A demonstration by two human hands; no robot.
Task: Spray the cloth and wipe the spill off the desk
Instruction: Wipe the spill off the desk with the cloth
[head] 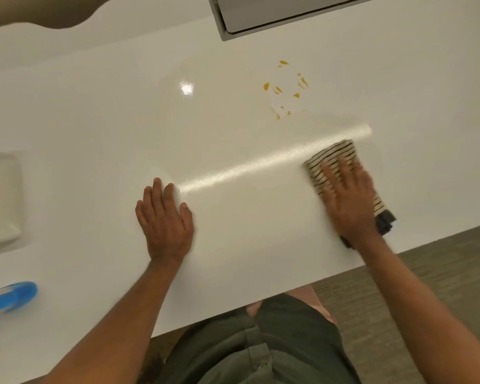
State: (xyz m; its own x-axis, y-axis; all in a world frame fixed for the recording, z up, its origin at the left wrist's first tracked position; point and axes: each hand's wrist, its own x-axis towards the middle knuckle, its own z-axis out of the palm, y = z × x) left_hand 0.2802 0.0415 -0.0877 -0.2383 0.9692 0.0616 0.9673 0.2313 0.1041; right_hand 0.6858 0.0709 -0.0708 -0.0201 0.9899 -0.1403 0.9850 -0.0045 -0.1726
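Observation:
A ring of small yellow-orange spill drops (286, 90) lies on the white desk (94, 128), towards the back right. A folded cream cloth with dark stripes (333, 156) lies flat on the desk in front of the spill, apart from it. My right hand (349, 198) presses down on the cloth with fingers spread; the hand looks blurred. My left hand (165, 217) rests flat on the bare desk, holding nothing. A blue and white spray bottle (11, 297) lies at the desk's left front edge, partly cut off.
A grey laptop or flat box (275, 15) sits at the back of the desk behind the spill. A clear plastic container (0, 200) stands at the left edge. The desk's front edge runs diagonally, with my legs and grey floor below it.

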